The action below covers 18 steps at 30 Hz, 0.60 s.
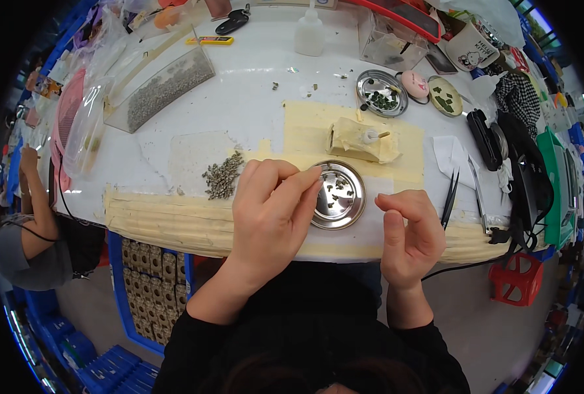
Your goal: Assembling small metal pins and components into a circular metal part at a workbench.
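My left hand (271,213) is closed in a pinch at the left edge of a round shiny metal dish (333,222). Whatever sits between its thumb and fingertips is too small to make out. Inside the dish lie several tiny dark pieces (336,196). Right of the dish, my right hand (415,233) hovers with fingers curled and the thumb apart from the index finger; nothing shows in it. A heap of small grey-green parts (222,176) lies left of my left hand. Beyond the dish stands a block wrapped in cream tape (361,146), with a small white-tipped piece on top.
Black tweezers (449,200) and a slim metal tool (478,190) lie at right. Farther back are a glass dish of dark green pieces (381,110), a white squeeze bottle (309,33) and a clear bin of grey parts (167,92). Another person (32,243) sits at left.
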### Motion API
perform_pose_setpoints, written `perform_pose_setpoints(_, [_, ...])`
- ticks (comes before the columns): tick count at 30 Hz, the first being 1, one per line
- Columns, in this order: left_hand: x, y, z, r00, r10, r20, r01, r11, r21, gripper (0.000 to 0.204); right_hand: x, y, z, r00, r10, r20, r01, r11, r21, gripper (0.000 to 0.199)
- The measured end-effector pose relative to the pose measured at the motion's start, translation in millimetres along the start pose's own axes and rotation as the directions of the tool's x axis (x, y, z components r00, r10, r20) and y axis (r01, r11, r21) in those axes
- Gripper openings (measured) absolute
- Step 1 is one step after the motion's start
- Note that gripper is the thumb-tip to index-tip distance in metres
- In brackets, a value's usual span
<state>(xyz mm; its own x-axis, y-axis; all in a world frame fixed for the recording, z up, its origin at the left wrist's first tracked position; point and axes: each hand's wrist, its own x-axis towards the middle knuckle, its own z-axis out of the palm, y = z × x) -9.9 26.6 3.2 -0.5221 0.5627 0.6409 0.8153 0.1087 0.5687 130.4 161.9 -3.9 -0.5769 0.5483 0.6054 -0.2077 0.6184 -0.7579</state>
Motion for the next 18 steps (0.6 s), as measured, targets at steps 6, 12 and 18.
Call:
perform_pose_setpoints(6, [-92, -1, -46, 0.915, 0.384, 0.119, -0.366, 0.919, -0.149, 0.017, 6, -29, -11, 0.840, -0.211, 0.501, -0.075, 0.868, 0.491, 0.019])
perform_pose_setpoints(12, [-191, -93, -4, 0.907, -0.347, 0.239, 0.368, 0.928, -0.050, 0.024, -40, -31, 68, 0.378, -0.388, 0.841, -0.624, 0.564, 0.541, 0.025])
perform_pose_setpoints(18, [-202, -186, 20, 0.725, -0.679, -0.117, 0.689, 0.718, 0.101, 0.028, -123, -16, 173, 0.110, -0.149, 0.983, -0.690, 0.700, 0.184, 0.041])
